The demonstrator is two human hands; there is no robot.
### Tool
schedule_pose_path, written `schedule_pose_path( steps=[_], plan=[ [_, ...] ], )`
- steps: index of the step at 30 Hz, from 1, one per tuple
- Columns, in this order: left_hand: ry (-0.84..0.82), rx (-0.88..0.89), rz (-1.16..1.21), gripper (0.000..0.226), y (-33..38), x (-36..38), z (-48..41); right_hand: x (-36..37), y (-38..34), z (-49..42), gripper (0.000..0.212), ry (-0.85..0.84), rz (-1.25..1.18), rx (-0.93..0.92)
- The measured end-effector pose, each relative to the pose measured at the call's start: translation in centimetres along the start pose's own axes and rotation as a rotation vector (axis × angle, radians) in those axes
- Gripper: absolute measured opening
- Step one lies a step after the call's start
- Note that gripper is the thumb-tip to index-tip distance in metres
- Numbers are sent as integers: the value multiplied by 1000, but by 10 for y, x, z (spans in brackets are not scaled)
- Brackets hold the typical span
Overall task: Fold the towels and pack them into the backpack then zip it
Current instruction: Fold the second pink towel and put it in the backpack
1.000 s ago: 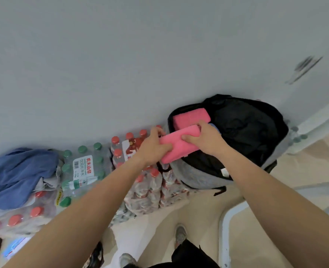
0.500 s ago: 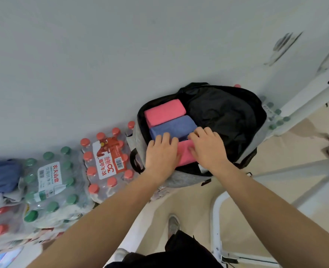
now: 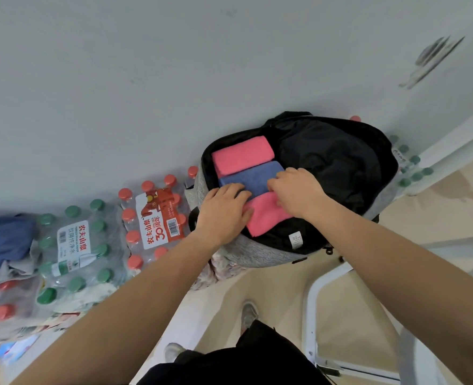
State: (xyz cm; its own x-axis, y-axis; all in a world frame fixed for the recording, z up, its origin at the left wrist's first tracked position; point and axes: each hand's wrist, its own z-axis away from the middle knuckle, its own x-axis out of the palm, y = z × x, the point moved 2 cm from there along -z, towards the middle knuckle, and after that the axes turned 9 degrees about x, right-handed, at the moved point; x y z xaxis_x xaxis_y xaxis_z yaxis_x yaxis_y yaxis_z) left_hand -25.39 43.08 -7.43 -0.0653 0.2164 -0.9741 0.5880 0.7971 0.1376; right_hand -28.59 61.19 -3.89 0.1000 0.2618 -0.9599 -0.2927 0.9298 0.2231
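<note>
Towels in open backpack (image 3: pixel 257 254): far pink towel (image 3: pixel 242 155), blue towel (image 3: pixel 254 177), near pink towel (image 3: pixel 265 215), side by side. Hands spread flat, left hand (image 3: pixel 222 212) and right hand (image 3: pixel 296 191) pressing them down. At left, blue cloth (image 3: pixel 2 240) maybe unfolded. Zip not shut.

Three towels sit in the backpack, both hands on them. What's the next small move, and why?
Probably lift the left hand and right hand clear and begin zipping up: the near pink towel lies level beside the blue towel and far pink towel, inside the open backpack.
</note>
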Motion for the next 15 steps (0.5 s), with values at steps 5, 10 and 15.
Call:
schedule_pose_path(
  steps=[5,10,15],
  plan=[
    [15,-33,-14,31,2,-5,0,2,-8,6,46,197,-48,13],
    [-121,-30,-154,20,-8,-17,10,29,-17,9,66,0,-247,-112],
    [-254,41,-84,41,-20,-28,18,51,-41,-2,66,-46,-260,15]
  ],
)
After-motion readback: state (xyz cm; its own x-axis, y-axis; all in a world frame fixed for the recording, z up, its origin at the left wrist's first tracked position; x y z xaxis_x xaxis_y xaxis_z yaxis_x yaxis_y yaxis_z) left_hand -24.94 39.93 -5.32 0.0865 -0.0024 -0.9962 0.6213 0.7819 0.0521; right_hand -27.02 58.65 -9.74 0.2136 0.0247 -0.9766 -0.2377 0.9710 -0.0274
